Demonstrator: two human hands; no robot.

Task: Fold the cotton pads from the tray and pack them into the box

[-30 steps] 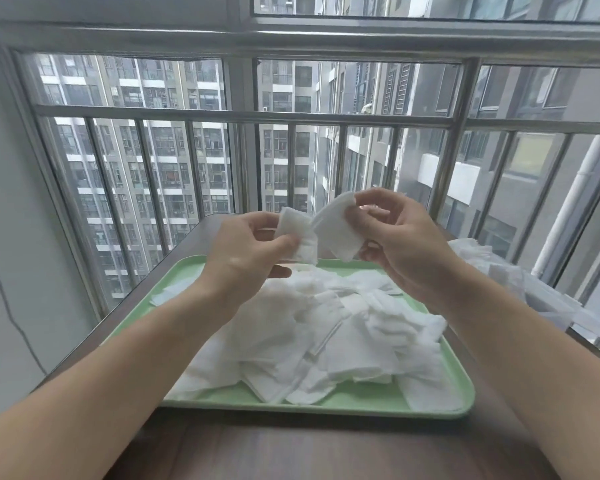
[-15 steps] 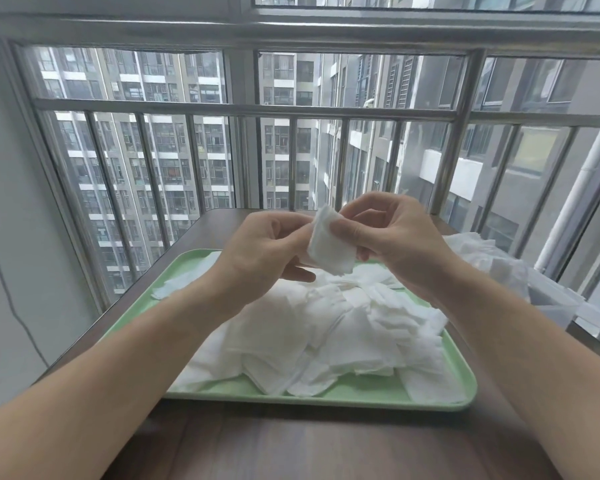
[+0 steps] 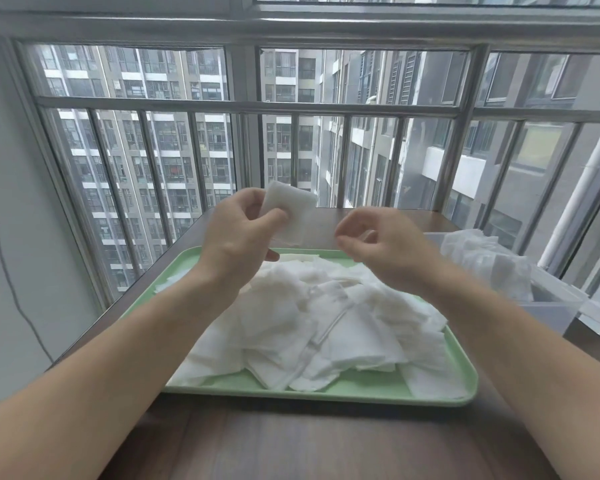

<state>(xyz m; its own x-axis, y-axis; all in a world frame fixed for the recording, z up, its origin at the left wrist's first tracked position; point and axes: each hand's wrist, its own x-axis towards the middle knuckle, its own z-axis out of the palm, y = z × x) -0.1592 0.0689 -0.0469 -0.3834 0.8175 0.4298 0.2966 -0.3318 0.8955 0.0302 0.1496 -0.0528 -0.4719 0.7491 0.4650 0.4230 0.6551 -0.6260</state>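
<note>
A balcony of a high-rise flat. Steel bars (image 3: 187, 105) fence it, with apartment towers (image 3: 129, 74) opposite. The worktop (image 3: 291, 441) is wood-grain.

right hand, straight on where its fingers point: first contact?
Fingers point toward the person's left, so the right hand would likely first meet the folded cotton pad pinched in the left hand. Depth is unclear; it might pass just beside it.
</note>
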